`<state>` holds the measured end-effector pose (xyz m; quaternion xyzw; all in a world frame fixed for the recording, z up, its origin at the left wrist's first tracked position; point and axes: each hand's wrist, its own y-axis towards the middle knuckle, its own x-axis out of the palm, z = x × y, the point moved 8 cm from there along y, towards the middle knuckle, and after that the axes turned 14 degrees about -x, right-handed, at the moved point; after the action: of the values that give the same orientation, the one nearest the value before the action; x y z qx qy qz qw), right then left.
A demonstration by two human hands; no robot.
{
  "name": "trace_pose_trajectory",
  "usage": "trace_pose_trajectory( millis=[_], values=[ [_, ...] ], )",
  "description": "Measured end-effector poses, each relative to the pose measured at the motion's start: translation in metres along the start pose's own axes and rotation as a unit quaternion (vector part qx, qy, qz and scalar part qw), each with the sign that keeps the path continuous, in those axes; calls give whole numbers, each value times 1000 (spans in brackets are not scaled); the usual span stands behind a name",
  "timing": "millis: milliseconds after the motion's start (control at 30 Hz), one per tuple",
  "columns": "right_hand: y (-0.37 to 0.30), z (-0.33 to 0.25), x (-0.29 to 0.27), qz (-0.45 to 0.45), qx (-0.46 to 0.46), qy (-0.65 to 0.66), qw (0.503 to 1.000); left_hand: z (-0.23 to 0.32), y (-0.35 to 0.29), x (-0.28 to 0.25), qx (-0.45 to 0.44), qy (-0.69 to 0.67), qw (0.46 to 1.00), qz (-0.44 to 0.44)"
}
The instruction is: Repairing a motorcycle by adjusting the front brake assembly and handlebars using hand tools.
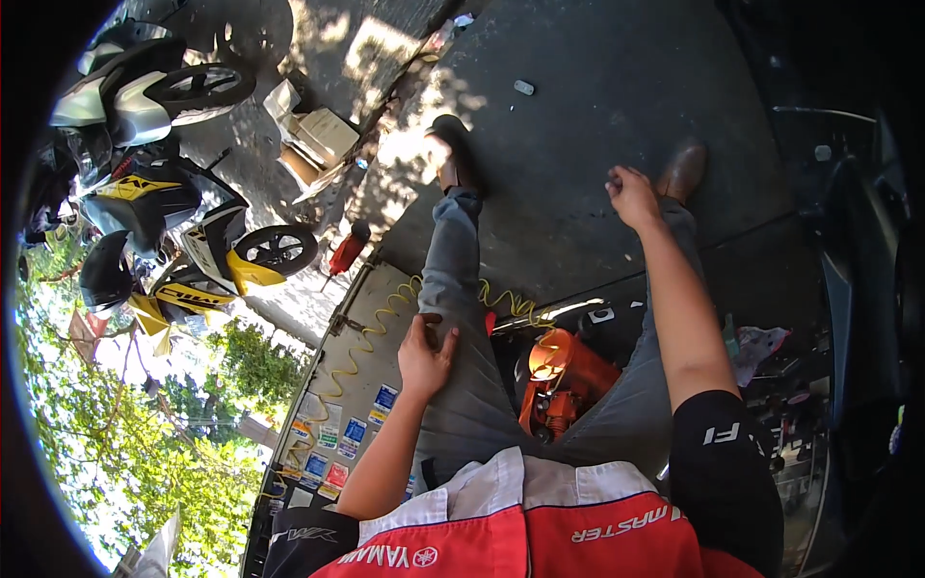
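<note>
Fingers [418,335] released, the left hand [427,360] hovers by the jeans [453,260]; whether the curled right hand [633,197] grips anything cannot be told. A yellow coiled hose [520,307], probably light, springy and best held near an end, passes behind the left leg toward an orange air compressor [586,374]

Grey-blue jeans [451,252], brown shoes [684,169], yellow coiled hose [521,307].
The jeans' legs spread in a wide V; the shoes stand apart on the dark floor [568,193], one near its left edge, the other blurred, further right. The hose loops along the pale panel's [381,366] left edge and, as far as I can tell, passes behind the left trouser leg.
</note>
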<state>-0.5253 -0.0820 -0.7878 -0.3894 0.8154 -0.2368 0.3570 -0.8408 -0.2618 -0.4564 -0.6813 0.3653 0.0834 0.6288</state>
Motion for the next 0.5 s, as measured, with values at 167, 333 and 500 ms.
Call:
trace_pose_trajectory(
  millis=[167,333,500],
  values=[
    [154,-47,86,73,2,-32,997,-33,71,-61,6,28,994,106],
    [248,-58,127,126,54,-115,984,-84,97,-81,-52,-22,995,85],
    [251,-30,114,159,81,-48,983,-100,104,-77,-67,-75,992,72]
  ],
)
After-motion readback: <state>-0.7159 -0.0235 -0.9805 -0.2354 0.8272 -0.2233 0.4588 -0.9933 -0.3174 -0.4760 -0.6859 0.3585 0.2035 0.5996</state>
